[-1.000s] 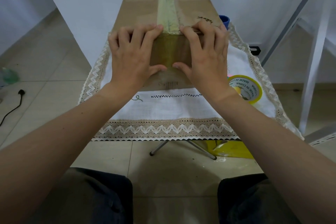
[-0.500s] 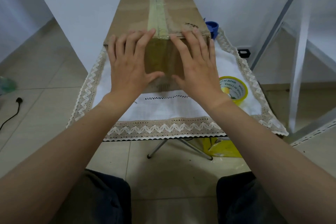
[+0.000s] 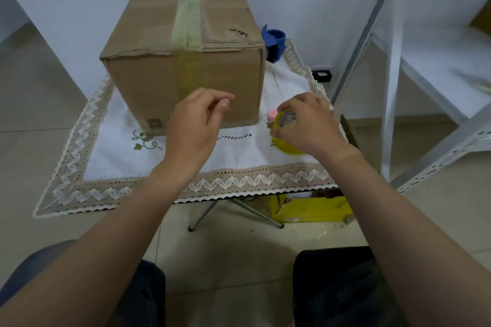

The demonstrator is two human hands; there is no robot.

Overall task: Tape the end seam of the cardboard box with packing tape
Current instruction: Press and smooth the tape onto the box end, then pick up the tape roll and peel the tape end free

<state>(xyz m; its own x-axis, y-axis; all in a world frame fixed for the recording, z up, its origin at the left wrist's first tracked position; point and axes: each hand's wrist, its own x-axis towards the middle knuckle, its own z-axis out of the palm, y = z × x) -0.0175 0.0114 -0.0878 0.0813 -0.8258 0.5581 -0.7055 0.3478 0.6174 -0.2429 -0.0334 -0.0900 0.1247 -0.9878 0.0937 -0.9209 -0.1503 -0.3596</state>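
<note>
The cardboard box (image 3: 148, 79) stands on the cloth-covered table, its end face toward me. A yellowish tape strip (image 3: 188, 16) runs along the top seam and continues down the near face. My left hand (image 3: 195, 125) hovers in front of the box's lower face with loosely curled fingers; it holds nothing and does not touch the box. My right hand (image 3: 309, 125) is to the right of the box, its fingers curled round the yellow packing tape roll (image 3: 287, 121), which sits at the table's right side.
A white cloth with a lace border (image 3: 164, 186) covers the small folding table. Behind the box's right corner stands a blue object (image 3: 273, 38). A yellow bag (image 3: 310, 208) lies under the table. A white metal shelf frame (image 3: 393, 87) is close on the right.
Both hands have come off the box's end face. My right hand moved right and took hold of the tape roll. My left hand drew back and curled loosely.
</note>
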